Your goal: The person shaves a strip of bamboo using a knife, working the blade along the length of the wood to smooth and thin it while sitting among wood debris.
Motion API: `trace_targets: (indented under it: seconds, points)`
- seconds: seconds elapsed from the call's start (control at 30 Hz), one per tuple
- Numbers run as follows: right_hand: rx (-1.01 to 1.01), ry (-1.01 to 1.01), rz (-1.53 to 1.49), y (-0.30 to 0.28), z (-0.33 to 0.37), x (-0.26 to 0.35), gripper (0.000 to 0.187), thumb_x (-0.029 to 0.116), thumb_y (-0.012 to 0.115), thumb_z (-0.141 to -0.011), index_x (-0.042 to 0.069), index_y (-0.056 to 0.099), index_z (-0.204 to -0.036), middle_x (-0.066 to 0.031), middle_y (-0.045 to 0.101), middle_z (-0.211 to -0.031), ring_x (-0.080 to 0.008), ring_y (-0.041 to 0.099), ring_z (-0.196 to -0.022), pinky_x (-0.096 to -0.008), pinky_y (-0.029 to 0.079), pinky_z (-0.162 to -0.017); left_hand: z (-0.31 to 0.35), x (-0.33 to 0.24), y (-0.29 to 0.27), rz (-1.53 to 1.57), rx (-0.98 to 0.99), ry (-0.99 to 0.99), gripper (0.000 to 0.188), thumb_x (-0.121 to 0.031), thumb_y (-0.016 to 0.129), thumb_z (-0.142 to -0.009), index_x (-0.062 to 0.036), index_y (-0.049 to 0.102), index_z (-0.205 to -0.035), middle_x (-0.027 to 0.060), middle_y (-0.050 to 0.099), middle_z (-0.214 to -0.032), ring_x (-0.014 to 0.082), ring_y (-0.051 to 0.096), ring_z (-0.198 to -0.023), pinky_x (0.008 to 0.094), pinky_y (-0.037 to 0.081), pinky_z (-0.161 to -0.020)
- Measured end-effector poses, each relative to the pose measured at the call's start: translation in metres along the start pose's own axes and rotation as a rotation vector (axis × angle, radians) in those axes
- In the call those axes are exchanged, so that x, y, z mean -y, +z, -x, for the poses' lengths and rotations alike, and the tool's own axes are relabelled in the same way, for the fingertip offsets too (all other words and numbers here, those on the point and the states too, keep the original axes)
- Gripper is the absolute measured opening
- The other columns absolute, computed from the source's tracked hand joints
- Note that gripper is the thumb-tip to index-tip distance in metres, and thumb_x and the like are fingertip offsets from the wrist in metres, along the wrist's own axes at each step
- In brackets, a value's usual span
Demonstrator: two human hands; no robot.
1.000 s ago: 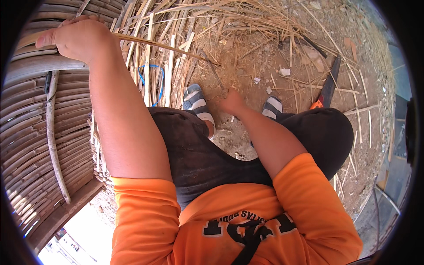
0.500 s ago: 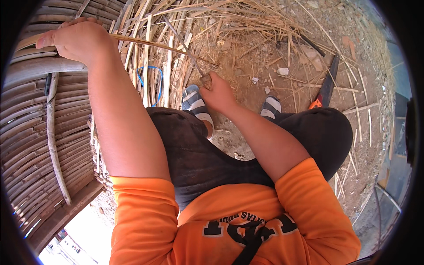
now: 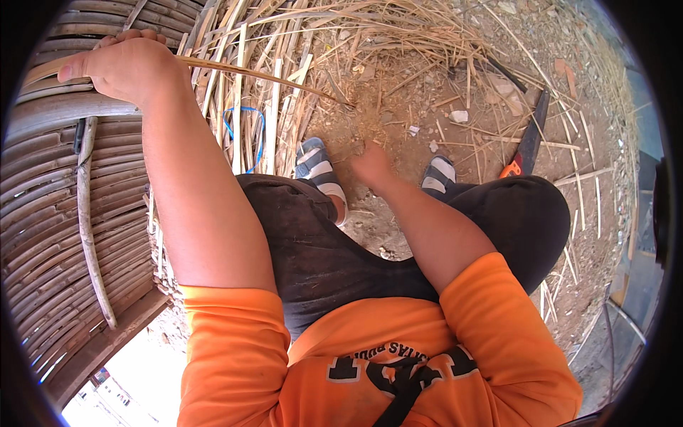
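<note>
A long, thin bamboo strip (image 3: 267,75) is gripped by my left hand (image 3: 135,70) at the upper left, with the thumb along it. Past the fist it slopes down to the right, its tip hanging over the dirt between other strips and my feet. My right hand (image 3: 372,167) is closed low between my sandalled feet, apart from the strip's tip. The knife that showed in this fist in the earlier frame is blurred or hidden now; its blade cannot be made out.
Slatted bamboo panels (image 3: 43,213) stand at my left, with a pole (image 3: 87,220) across them. Split strips (image 3: 238,92) and a blue cord loop (image 3: 261,139) lie on the ground. A handsaw (image 3: 530,135) with an orange handle rests by my right knee. Shavings (image 3: 427,35) pile up ahead.
My right hand has moved right and down, away from the strip. The knife blade, plain before, no longer shows. My left hand and the strip stay nearly still.
</note>
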State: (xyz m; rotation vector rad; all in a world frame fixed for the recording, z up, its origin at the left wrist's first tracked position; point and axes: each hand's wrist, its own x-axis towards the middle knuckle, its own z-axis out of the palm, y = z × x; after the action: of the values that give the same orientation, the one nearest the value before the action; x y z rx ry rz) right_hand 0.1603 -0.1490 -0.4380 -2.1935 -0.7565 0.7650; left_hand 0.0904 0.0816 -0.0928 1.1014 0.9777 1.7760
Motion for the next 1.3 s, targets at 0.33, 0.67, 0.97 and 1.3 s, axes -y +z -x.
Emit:
trace_targets:
  seconds: [0.33, 0.67, 0.97, 1.3]
  points:
    - [0.244, 0.147, 0.010, -0.012, 0.007, 0.017, 0.040, 0.023, 0.067, -0.080, 0.000, 0.060, -0.112, -0.0252, 0.068, -0.101, -0.0377, 0.068, -0.094, -0.0424, 0.053, -0.080, 0.002, -0.001, 0.000, -0.058, -0.105, 0.037, 0.078, -0.076, 0.006, -0.093, -0.0061, 0.034, -0.072, 0.0055, 0.032, -0.056, 0.0202, 0.028, -0.050, 0.0292, 0.036, -0.048]
    - [0.126, 0.013, -0.211, -0.030, 0.011, 0.075, 0.049, 0.023, 0.068, -0.080, 0.000, 0.060, -0.122, -0.0211, 0.069, -0.100, -0.0360, 0.067, -0.090, -0.0402, 0.053, -0.077, -0.006, 0.006, -0.001, 0.048, -0.057, 0.033, 0.075, -0.077, 0.013, -0.094, -0.0068, 0.034, -0.078, 0.0045, 0.031, -0.057, 0.0178, 0.024, -0.050, 0.0331, 0.026, -0.047]
    - [0.269, 0.220, -0.007, -0.015, 0.001, 0.010, 0.042, 0.023, 0.069, -0.080, -0.002, 0.060, -0.113, -0.0224, 0.070, -0.103, -0.0404, 0.068, -0.095, -0.0457, 0.053, -0.082, 0.000, 0.000, -0.007, -0.079, -0.067, 0.006, 0.073, -0.074, 0.006, -0.095, -0.0086, 0.032, -0.077, 0.0035, 0.031, -0.058, 0.0170, 0.029, -0.049, 0.0294, 0.034, -0.047]
    - [0.074, -0.070, -0.280, -0.026, 0.010, 0.087, 0.036, 0.021, 0.068, -0.078, 0.000, 0.060, -0.107, -0.0235, 0.069, -0.087, -0.0420, 0.067, -0.085, -0.0461, 0.054, -0.072, -0.002, 0.004, -0.006, -0.035, 0.015, 0.048, 0.073, -0.074, 0.005, -0.095, -0.0075, 0.032, -0.082, 0.0051, 0.032, -0.061, 0.0177, 0.022, -0.053, 0.0310, 0.027, -0.049]
